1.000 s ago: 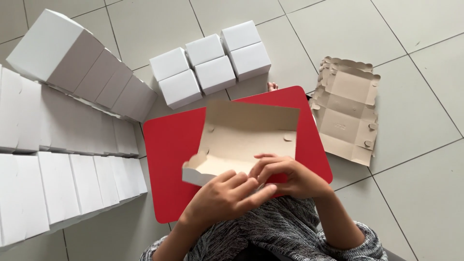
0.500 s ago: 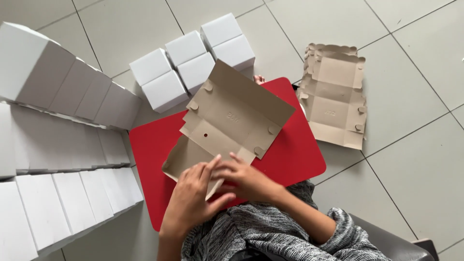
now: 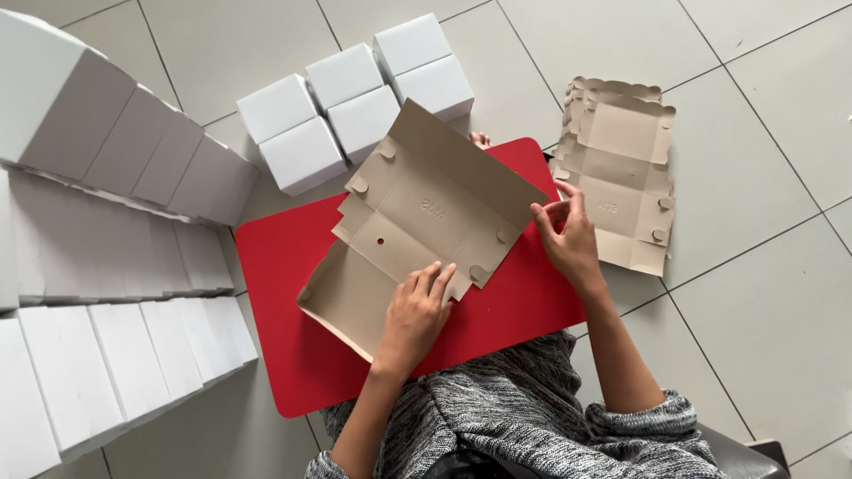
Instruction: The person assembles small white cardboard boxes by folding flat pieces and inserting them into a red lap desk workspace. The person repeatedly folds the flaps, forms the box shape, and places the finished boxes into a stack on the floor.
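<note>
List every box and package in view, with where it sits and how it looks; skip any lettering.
Unfolded box blank: on the red mat, tan card, under the left hand, right hand at its edge.
Flat blanks stack: floor, right of mat, tan, scalloped edges.
Six closed boxes: above the mat, white cubes.
Rows of closed boxes: left side, white.

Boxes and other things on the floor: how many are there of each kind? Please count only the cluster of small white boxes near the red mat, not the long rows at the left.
Small white closed boxes: 6
Part-folded brown box under the hands: 1
Stack of flat brown cardboard blanks: 1
Red mat: 1
Total: 9
</note>
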